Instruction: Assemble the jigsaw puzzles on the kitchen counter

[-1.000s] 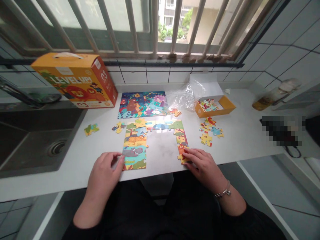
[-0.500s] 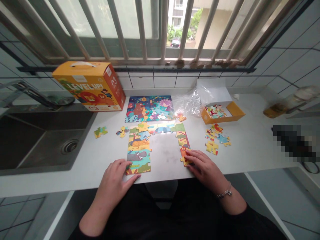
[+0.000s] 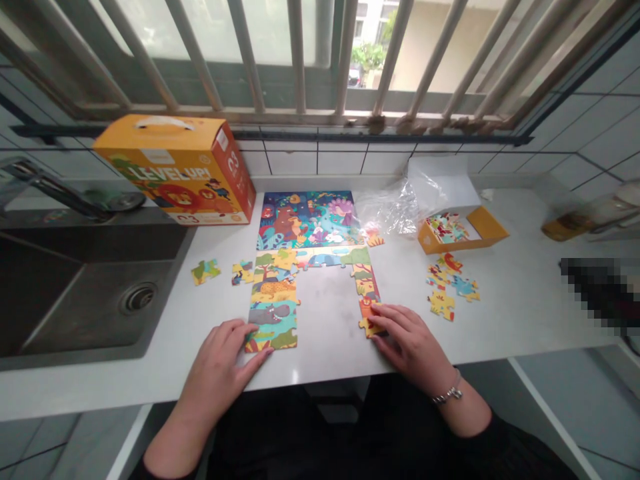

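A partly joined jigsaw puzzle [image 3: 273, 312] with animal pictures lies on the counter as a U-shaped border, its inside bare. My left hand [image 3: 223, 357] rests at its lower left corner, fingers against the left edge and thumb apart at the bottom edge. At the lower right end, my right hand [image 3: 407, 337] has its fingers over a yellow puzzle piece [image 3: 369, 328] below a lion picture, partly covering it. A loose piece lies over the border's upper left part. Another loose piece [image 3: 242, 273] sits against the left edge.
Behind the puzzle lies a dark picture sheet [image 3: 305, 220]. An orange carton [image 3: 175, 173] stands beside the sink [image 3: 100, 293]. To the right are a plastic bag [image 3: 390, 207], an open orange box [image 3: 463, 230] of pieces and several loose pieces [image 3: 443, 303]. A green piece [image 3: 205, 271] lies left.
The joined puzzle has slid slightly left relative to the picture sheet, closer to the loose piece on its left. Both hands keep nearly the same hold. The camera view has shifted a little.
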A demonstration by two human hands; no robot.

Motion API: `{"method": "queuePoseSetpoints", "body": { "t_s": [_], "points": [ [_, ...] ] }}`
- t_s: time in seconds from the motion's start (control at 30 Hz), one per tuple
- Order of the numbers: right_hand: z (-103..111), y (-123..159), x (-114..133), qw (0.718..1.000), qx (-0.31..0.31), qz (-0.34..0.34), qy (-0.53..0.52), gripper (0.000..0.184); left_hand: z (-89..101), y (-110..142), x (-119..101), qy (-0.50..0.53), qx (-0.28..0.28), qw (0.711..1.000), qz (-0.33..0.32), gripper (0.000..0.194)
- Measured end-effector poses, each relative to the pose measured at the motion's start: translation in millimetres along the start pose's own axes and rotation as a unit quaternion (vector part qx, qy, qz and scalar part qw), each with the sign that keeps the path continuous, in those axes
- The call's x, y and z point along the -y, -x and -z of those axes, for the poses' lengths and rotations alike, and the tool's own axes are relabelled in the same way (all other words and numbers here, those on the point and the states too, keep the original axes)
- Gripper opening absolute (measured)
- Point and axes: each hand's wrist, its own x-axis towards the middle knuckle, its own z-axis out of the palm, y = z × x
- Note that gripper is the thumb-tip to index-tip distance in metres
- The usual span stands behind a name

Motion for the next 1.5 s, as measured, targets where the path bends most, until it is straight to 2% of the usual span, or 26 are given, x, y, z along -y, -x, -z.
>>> {"method": "queuePoseSetpoints", "body": {
  "t_s": [0.27, 0.43, 0.63, 0.8, 1.1, 1.27, 1.4, 1.5],
  "points": [
    [6, -2, 7, 0.999, 0.020, -0.026, 0.016, 0.038, 0.4, -1, 5, 0.009, 0.008, 1.000, -0.011, 0.041],
    [4, 2, 11, 0.996, -0.034, -0.080, 0.010, 0.035, -1.6, 0, 6, 0.001, 0.014, 1.000, -0.002, 0.042],
    [1, 2, 13, 0.988, -0.093, -0.118, 0.035, 0.025, -1.2, -1, 8, 0.006, 0.048, 0.999, -0.007, 0.038],
    [-3, 1, 13, 0.985, -0.112, -0.112, 0.063, 0.017, 0.4, -2, 7, 0.037, 0.043, 0.998, -0.002, 0.026],
    [-8, 4, 9, 0.985, -0.115, -0.091, 0.090, 0.010, 9.9, -8, 4, 0.098, 0.047, 0.993, 0.050, 0.017],
    [-8, 5, 8, 0.984, -0.120, -0.084, 0.102, 0.009, 19.0, -36, 2, 0.101, 0.051, 0.992, 0.059, 0.019],
    [-8, 3, 8, 0.984, -0.120, -0.084, 0.101, 0.008, 13.2, -84, -9, 0.052, 0.060, 0.996, 0.028, 0.028],
    [-8, 2, 8, 0.984, -0.119, -0.092, 0.095, 0.007, -0.5, -123, -20, -0.001, 0.076, 0.996, 0.050, 0.032]
  ]
}}
